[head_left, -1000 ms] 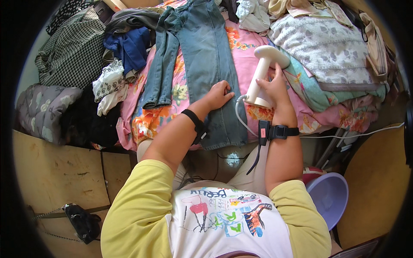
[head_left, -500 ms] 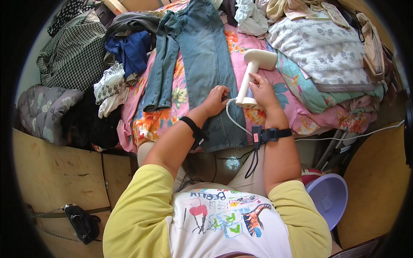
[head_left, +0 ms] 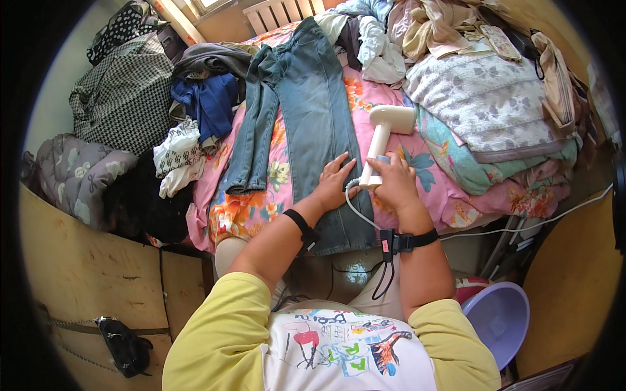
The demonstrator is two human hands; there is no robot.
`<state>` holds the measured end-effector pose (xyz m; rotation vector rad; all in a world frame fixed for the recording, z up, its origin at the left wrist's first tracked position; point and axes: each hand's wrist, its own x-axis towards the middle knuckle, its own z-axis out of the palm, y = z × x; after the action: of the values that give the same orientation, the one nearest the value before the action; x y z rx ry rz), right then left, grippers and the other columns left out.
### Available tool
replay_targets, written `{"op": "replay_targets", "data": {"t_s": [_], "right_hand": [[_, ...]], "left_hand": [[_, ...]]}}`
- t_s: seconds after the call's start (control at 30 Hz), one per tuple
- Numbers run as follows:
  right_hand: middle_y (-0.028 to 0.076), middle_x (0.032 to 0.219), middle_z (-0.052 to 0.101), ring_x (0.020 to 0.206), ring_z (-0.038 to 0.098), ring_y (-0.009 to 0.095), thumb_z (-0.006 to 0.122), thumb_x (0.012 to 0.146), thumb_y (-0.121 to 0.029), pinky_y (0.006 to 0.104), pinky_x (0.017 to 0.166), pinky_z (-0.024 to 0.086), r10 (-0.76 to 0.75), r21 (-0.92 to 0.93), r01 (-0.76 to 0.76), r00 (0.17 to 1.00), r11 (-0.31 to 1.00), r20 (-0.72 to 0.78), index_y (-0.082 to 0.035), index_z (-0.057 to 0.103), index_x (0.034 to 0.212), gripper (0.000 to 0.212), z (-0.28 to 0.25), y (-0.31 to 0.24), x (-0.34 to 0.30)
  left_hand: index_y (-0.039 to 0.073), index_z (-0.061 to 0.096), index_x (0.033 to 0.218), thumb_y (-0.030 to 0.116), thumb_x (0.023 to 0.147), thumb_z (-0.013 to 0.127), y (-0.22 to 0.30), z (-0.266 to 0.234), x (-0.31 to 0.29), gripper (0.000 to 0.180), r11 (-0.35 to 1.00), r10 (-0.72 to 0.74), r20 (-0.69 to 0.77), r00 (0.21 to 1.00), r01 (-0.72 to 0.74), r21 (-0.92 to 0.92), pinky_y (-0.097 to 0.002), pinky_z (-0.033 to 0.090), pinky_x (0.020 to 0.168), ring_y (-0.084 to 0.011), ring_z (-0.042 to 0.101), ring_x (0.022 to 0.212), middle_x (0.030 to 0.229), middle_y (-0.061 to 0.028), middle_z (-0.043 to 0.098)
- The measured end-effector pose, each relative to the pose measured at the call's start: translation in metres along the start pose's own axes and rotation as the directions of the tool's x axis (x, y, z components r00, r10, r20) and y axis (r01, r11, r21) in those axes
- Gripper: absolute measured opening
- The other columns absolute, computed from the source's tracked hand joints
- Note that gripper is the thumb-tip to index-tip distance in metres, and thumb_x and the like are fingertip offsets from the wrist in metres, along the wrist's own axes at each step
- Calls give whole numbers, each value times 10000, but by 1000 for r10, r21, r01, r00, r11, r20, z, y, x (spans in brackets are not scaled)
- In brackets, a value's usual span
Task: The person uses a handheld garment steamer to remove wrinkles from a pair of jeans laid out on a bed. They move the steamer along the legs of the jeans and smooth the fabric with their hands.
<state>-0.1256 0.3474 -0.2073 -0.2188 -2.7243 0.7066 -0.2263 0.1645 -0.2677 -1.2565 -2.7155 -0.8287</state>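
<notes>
Blue-green jeans (head_left: pixel 313 111) lie lengthwise on a pink floral bedcover (head_left: pixel 287 137), one leg partly folded and rumpled at the left. My left hand (head_left: pixel 336 182) rests on the nearer end of the wider leg, fingers apart, its thumb side near the cord. In my right hand (head_left: pixel 392 179) is the lower handle of a white hair-dryer-shaped appliance (head_left: pixel 380 140); whether it is a dryer or a garment steamer, I cannot tell. Its wide head lies toward the far right over the bedcover. A white cord (head_left: pixel 357 207) curves from the handle's base between my wrists.
Piled clothes (head_left: pixel 202 98) line the left side. At the right are a folded grey-white blanket (head_left: pixel 479 98) and a turquoise one (head_left: pixel 450 150). A purple basin (head_left: pixel 499 326) stands at lower right, wooden boards (head_left: pixel 98 274) at left. The cord (head_left: pixel 521 229) runs off right.
The view has tilted toward the bed's far end. My right hand's grip has moved down to the handle's base. My left hand's fingers have spread and come nearer the cord.
</notes>
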Motion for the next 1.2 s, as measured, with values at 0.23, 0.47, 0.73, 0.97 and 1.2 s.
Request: {"op": "replay_targets", "data": {"t_s": [0.23, 0.47, 0.73, 0.97, 1.2], "right_hand": [[46, 1313, 506, 1235, 462, 252, 810, 663, -315, 499, 1013, 287, -26, -91, 33, 997, 995, 70, -307, 716, 1099, 446, -35, 30, -10], [18, 1415, 441, 1292, 413, 249, 803, 663, -236, 529, 1079, 233, 45, -39, -43, 999, 998, 31, -320, 703, 1126, 481, -34, 40, -19], [20, 1427, 425, 1296, 402, 266, 798, 640, -266, 485, 1081, 257, 27, -18, -26, 998, 1000, 57, -310, 700, 1135, 507, -40, 34, -20], [39, 1429, 423, 1287, 403, 288, 782, 695, -386, 489, 1065, 278, 49, 37, -52, 996, 998, 69, -276, 707, 1131, 456, -39, 37, -16], [39, 1277, 545, 1198, 486, 273, 735, 751, -374, 512, 1041, 285, 96, 40, -95, 995, 995, -27, -231, 751, 976, 267, -24, 34, -3]], "left_hand": [[128, 393, 1444, 415, 824, 682, 0, -5, 0, 742, 998, -60, 85, 995, 59, 12, -485, 227, 1137, -366, 239, 1409, 1548, -90, 276], [136, 352, 1466, 431, 837, 661, 0, -4, 3, 760, 997, -62, 122, 991, 56, 49, -496, 230, 1131, -354, 223, 1420, 1560, -90, 251], [124, 273, 1500, 509, 882, 566, 7, 2, 0, 785, 972, -82, 165, 983, 43, 232, -494, 238, 1107, -302, 171, 1452, 1586, -99, 176], [70, 207, 1511, 589, 858, 556, 20, -6, 0, 903, 955, -102, 217, 971, 35, 294, -485, 202, 1124, -314, 125, 1463, 1593, -135, 122], [-14, 187, 1494, 625, 880, 479, 29, 2, -14, 934, 909, -38, 155, 987, -30, 417, -460, 145, 1154, -298, 97, 1474, 1589, -172, 107]]}}
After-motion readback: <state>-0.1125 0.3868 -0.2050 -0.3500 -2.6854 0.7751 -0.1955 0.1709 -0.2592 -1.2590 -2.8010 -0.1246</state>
